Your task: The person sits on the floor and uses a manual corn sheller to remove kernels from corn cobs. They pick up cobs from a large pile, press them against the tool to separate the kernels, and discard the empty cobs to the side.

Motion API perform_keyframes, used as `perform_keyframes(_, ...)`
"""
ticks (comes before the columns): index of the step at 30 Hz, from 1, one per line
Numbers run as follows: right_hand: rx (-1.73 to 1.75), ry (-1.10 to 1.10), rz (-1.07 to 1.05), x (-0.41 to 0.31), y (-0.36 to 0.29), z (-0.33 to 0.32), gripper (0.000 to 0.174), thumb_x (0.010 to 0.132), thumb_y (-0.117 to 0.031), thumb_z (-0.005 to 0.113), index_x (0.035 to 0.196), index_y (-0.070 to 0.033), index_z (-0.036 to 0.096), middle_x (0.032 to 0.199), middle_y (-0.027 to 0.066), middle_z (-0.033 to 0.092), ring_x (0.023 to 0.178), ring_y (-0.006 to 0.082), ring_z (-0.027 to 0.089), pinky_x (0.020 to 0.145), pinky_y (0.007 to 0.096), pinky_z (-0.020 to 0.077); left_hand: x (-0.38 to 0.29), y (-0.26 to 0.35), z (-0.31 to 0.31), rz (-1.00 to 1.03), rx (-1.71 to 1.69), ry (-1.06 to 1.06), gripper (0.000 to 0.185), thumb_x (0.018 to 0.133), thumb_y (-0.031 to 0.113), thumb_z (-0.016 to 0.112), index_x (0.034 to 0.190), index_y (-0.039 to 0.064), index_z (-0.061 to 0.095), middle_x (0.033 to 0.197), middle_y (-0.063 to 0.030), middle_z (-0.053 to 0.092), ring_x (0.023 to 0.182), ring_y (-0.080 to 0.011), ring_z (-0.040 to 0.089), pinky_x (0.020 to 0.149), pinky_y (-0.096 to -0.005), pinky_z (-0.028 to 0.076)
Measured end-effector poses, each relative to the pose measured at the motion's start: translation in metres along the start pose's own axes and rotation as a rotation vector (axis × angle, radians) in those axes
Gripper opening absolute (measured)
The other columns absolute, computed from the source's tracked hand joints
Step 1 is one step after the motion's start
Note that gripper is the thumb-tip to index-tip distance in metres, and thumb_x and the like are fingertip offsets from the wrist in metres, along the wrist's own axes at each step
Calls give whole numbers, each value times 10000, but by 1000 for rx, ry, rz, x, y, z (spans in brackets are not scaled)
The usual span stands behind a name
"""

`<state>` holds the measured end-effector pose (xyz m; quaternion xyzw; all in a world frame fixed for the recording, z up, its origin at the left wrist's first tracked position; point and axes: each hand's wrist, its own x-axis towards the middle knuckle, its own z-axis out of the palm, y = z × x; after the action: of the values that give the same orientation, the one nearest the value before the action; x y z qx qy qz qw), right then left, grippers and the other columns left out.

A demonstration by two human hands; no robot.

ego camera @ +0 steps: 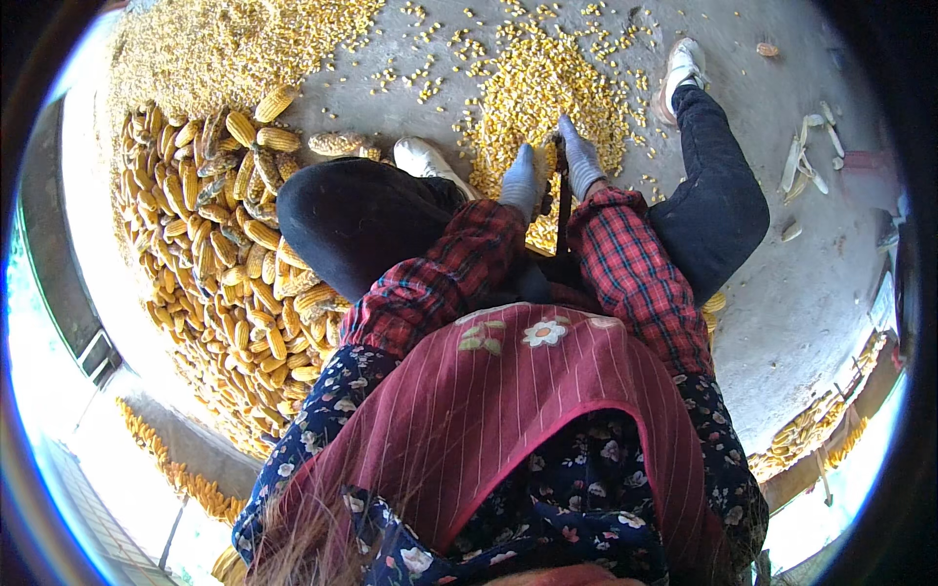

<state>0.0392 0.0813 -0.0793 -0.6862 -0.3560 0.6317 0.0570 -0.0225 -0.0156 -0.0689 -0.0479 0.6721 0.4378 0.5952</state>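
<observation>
My left hand (520,182), in a grey-blue knit glove, grips a corn cob (545,160) with its thumb pointing away from me. Close on its right is my right hand (583,160), gloved alike, its fingers partly hidden beside the cob. A narrow dark bar (563,212) runs towards me between the two wrists; its far end meets the cob and the right hand. Whether the right fingers hold the bar or the cob is not visible. Below and beyond both hands spreads a heap of loose yellow corn kernels (542,88) on the concrete floor.
Left of my bent knee rises a large pile of unshelled corn cobs (242,293). Behind it lies a wide spread of kernels (234,51). Pale husks (802,161) lie on the concrete floor (791,242) to the right. My shoes (429,161) flank the kernel heap.
</observation>
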Motion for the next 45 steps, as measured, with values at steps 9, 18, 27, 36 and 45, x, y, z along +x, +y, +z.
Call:
perform_keyframes(9,-304,25,-150,6,8,0,649,737,-620,337,835,-34,597,804,131,596,776,211,554,699,311,410,-5,-1,19,432,1074,19,489,782,420,414,1046,9,430,905,-252,515,820,-342,540,676,-392,435)
perform_keyframes(18,-383,46,-125,13,10,4,713,719,-653,256,715,-44,628,695,209,581,762,331,561,714,383,416,-47,40,18,-418,-119,-11,439,762,525,383,782,88,418,563,-72,425,399,-175,396,326,-282,293)
perform_keyframes(27,-19,55,-44,-14,-6,1,559,698,-567,487,643,-21,587,612,60,553,560,167,498,551,313,389,-57,47,3,-469,-277,-136,455,751,590,341,720,143,420,489,-31,395,327,-138,331,282,-248,225)
perform_keyframes(36,-112,-79,-100,8,7,-3,581,736,-600,398,805,-67,617,682,44,566,599,143,512,565,261,410,-7,-8,5,691,1111,64,189,769,176,435,953,138,449,794,-186,439,555,-324,519,459,-398,423)
perform_keyframes(45,-358,-53,-87,-5,1,4,753,709,-680,238,712,-22,605,728,192,585,761,301,562,702,377,406,3,-17,22,-47,322,192,429,782,443,378,884,32,446,711,-167,494,613,-305,528,487,-419,403)
